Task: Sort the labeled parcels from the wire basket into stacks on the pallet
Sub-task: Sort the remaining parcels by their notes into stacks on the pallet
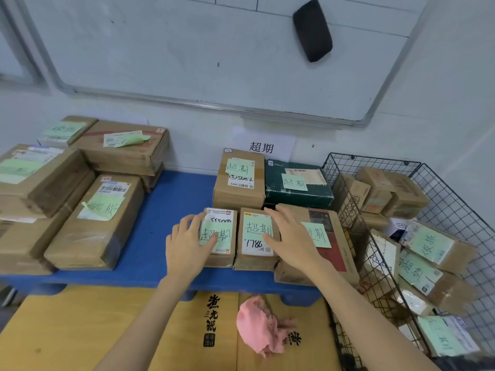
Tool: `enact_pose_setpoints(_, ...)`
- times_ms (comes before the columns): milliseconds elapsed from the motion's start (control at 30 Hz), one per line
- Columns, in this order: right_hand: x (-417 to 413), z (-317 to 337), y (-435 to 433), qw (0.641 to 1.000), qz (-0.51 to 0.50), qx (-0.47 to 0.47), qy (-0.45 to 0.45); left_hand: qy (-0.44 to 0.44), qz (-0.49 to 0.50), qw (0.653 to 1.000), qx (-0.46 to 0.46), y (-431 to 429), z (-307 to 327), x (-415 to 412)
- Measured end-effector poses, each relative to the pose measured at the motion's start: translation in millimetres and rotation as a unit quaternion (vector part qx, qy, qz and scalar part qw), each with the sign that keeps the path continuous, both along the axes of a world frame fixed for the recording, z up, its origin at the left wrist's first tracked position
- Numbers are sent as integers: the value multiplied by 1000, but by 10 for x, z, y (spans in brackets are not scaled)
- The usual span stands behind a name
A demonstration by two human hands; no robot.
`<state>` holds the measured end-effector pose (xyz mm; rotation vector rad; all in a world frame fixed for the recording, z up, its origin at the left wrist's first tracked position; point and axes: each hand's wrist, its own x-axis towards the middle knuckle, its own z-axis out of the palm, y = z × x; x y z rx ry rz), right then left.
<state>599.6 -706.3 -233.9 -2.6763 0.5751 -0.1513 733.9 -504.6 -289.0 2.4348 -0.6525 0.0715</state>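
On the blue pallet (171, 210) lie cardboard parcels with green handwritten notes. My left hand (187, 242) rests flat on the left edge of a small parcel (223, 218) in the front row. My right hand (290, 236) lies with straight fingers across the middle parcel (255, 247) and the wider red-printed parcel (329, 245) beside it. Behind them stand a brown parcel (239, 178) and a dark green box (297, 186). The wire basket (439, 194) at the right holds several more labeled parcels (426, 247).
A stack of bigger parcels (88, 199) fills the pallet's left side. A paper sign (263, 145) is stuck on the wall below a whiteboard (214, 54). A pink cloth (261, 325) lies on the yellow cardboard (107, 330) in front of the pallet.
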Motion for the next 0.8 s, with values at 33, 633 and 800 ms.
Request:
enact_pose_setpoints(33, -6, 48, -12, 1000, 2, -4, 0, -22, -12, 1000, 9, -19, 60, 12)
enact_pose_setpoints(633, -1025, 1199, -1073, 981, -81, -152, -92, -210, -154, 965, 29, -1511, 1269, -632)
enact_pose_setpoints(800, -1578, 1226, -1666, 980, -88, -159, -83, -227, -175, 958, 19, -2096, 1426, -1184)
